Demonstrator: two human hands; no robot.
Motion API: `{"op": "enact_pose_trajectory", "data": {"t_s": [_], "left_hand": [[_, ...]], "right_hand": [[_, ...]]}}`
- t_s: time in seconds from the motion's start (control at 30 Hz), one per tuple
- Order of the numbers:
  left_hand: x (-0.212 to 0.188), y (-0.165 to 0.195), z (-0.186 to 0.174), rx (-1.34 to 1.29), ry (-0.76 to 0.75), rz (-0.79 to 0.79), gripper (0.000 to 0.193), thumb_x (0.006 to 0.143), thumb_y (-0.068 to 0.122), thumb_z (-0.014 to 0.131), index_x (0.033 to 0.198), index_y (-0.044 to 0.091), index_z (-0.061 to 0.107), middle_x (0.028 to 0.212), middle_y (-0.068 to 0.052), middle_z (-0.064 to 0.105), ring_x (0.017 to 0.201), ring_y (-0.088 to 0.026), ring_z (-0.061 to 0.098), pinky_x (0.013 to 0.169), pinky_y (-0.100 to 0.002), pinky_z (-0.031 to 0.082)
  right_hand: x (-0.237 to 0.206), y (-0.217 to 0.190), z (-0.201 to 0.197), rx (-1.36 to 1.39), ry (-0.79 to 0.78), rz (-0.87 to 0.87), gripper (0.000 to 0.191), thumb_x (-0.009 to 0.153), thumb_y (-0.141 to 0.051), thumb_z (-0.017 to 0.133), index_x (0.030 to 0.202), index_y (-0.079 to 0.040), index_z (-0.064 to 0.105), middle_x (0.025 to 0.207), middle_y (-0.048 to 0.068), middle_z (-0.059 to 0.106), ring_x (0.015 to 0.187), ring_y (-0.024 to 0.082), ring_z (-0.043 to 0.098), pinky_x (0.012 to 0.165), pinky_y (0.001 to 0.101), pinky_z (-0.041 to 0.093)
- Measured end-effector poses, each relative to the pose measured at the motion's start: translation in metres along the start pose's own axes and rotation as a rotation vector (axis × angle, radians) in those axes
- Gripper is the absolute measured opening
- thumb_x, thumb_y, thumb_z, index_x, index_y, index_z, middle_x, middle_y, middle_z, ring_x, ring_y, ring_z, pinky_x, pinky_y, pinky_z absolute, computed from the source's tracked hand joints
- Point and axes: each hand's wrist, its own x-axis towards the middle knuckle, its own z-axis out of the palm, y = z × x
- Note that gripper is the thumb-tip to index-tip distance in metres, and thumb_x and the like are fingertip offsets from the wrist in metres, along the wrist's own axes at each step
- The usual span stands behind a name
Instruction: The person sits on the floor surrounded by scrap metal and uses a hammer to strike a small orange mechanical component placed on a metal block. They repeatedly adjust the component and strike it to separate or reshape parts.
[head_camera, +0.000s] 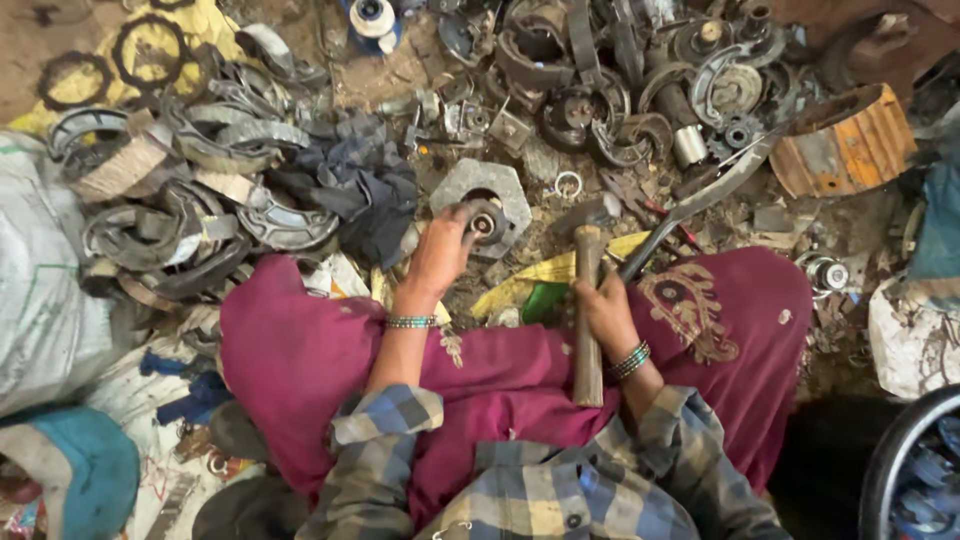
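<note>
Our left hand (440, 250) is clamped on a small round bearing (487, 222) sitting on the hexagonal block (520, 190). Our right hand (605, 310) is closed on the hammer (587, 300). A stray blow could catch our fingers (462, 222), so close beside the bearing.

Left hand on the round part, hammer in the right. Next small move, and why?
Probably a short hammer tap on the round metal part. The left hand steadies it on the hexagonal block, while the right hand grips the wooden handle of the hammer, its head just beside the block.
</note>
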Motion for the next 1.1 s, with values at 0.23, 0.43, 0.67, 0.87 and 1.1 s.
{"op": "enact_pose_trajectory", "data": {"t_s": [0.23,0.43,0.67,0.87,1.1], "left_hand": [[0.001,0.008,0.008,0.035,0.001,0.064,0.089,0.065,0.017,0.089,0.146,0.015,0.052,0.131,-0.028,0.058,0.117,-0.048,0.061,0.098,-0.049,0.052],[0.017,0.008,0.009,-0.058,0.01,0.018,0.079,0.065,0.024,0.094,0.136,0.008,0.063,0.122,-0.029,0.066,0.107,-0.043,0.068,0.096,-0.045,0.055],[0.016,0.028,-0.031,-0.107,0.192,0.07,0.063,0.074,0.036,0.092,0.123,0.003,0.071,0.108,-0.021,0.074,0.093,-0.034,0.075,0.084,-0.041,0.06],[0.019,0.037,-0.03,-0.176,0.036,-0.072,0.052,0.08,0.055,0.082,0.101,0.008,0.08,0.084,-0.017,0.075,0.078,-0.033,0.076,0.07,-0.043,0.058],[0.017,0.019,0.006,0.031,-0.038,-0.238,0.061,0.082,0.064,0.078,0.101,0.006,0.079,0.084,-0.023,0.074,0.078,-0.039,0.073,0.069,-0.048,0.056]], "right_hand": [[0.008,0.0,-0.001,0.083,0.018,0.226,0.023,0.097,-0.015,0.06,0.113,-0.001,0.052,0.078,0.008,0.063,0.058,0.018,0.06,0.048,0.0319,0.052],[0.009,0.0,-0.004,0.149,-0.009,0.267,0.02,0.098,-0.017,0.056,0.112,-0.002,0.053,0.08,0.007,0.063,0.059,0.017,0.06,0.05,0.0311,0.053],[0.006,-0.006,-0.002,0.186,-0.022,0.273,0.02,0.098,-0.016,0.057,0.109,0.0,0.055,0.081,0.008,0.063,0.06,0.017,0.061,0.051,0.0318,0.053],[0.007,-0.008,-0.001,0.166,-0.011,0.27,0.018,0.097,-0.016,0.06,0.108,-0.002,0.055,0.08,0.006,0.062,0.059,0.016,0.059,0.049,0.0314,0.052],[0.01,-0.003,-0.002,0.177,-0.026,0.263,0.017,0.097,-0.016,0.06,0.107,-0.002,0.055,0.079,0.005,0.061,0.059,0.016,0.059,0.049,0.0307,0.051]]}}
